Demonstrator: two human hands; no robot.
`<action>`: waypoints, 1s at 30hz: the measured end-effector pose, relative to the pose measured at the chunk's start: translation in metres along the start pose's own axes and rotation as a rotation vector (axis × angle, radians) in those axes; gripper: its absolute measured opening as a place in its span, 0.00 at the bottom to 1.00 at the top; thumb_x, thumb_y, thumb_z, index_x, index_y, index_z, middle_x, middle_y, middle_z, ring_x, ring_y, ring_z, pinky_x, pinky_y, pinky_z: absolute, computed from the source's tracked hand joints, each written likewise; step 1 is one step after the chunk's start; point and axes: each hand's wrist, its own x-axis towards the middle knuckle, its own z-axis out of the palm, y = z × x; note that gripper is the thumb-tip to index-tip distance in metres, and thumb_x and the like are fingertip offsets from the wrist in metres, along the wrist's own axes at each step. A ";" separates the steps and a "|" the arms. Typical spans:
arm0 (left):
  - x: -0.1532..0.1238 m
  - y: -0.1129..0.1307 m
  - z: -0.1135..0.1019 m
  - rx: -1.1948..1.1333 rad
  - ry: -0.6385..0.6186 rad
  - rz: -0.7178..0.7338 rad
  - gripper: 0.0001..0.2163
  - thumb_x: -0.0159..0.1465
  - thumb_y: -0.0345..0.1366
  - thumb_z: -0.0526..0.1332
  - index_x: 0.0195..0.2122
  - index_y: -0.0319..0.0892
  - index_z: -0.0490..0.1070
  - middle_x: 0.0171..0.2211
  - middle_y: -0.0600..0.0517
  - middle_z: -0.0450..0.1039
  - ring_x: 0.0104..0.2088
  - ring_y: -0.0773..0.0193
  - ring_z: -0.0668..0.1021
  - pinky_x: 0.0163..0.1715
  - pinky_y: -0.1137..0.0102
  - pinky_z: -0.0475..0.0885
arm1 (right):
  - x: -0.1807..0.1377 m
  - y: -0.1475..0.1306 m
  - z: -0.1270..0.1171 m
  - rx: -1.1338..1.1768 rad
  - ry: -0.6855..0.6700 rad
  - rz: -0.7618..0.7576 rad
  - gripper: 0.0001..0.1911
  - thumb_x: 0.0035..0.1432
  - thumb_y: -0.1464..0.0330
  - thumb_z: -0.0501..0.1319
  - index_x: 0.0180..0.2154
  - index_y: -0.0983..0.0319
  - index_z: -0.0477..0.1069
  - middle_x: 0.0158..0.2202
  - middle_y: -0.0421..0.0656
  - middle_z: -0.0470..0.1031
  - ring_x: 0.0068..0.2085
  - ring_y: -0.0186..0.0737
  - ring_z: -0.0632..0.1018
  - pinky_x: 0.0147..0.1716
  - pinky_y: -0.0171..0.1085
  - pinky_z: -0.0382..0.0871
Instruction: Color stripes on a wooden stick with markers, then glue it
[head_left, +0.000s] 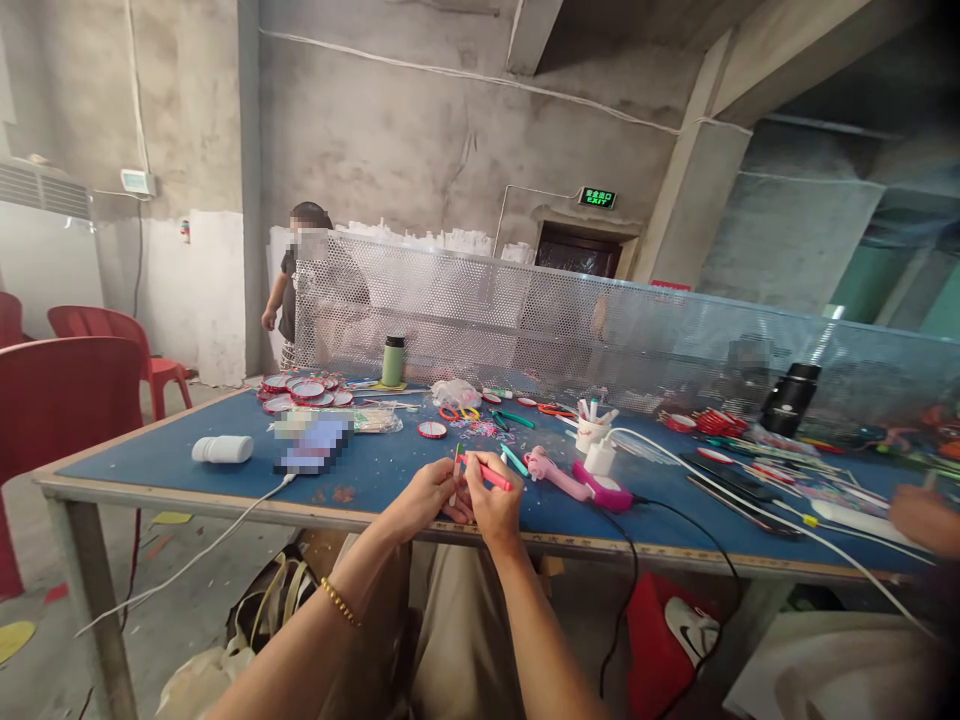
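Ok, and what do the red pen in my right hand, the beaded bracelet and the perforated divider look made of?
Red pen: probably plastic, from its bright, even colour. Beaded bracelet: shiny gold-coloured beads that catch the light; solid metal or just a coating, I can't tell. Perforated divider: likely sheet metal, grey with a dull sheen and regular small holes.

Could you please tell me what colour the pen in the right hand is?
The pen is pinkish red, seen in the head view.

A green bottle [393,362] stands by perforated screen [465,300]
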 end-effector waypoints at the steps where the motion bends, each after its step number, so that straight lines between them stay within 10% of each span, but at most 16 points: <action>1: 0.000 0.000 0.000 0.000 0.002 0.001 0.25 0.55 0.60 0.66 0.33 0.41 0.63 0.26 0.53 0.76 0.26 0.65 0.81 0.29 0.70 0.79 | 0.000 0.000 0.000 0.001 -0.005 -0.005 0.13 0.66 0.64 0.58 0.32 0.61 0.76 0.27 0.42 0.80 0.27 0.37 0.78 0.30 0.35 0.72; 30: 0.001 -0.002 0.000 0.004 0.005 0.022 0.25 0.57 0.60 0.65 0.34 0.40 0.65 0.27 0.53 0.75 0.27 0.64 0.81 0.29 0.69 0.79 | 0.001 -0.002 -0.001 -0.001 -0.041 0.017 0.14 0.66 0.62 0.57 0.32 0.61 0.76 0.27 0.43 0.80 0.27 0.38 0.78 0.30 0.35 0.72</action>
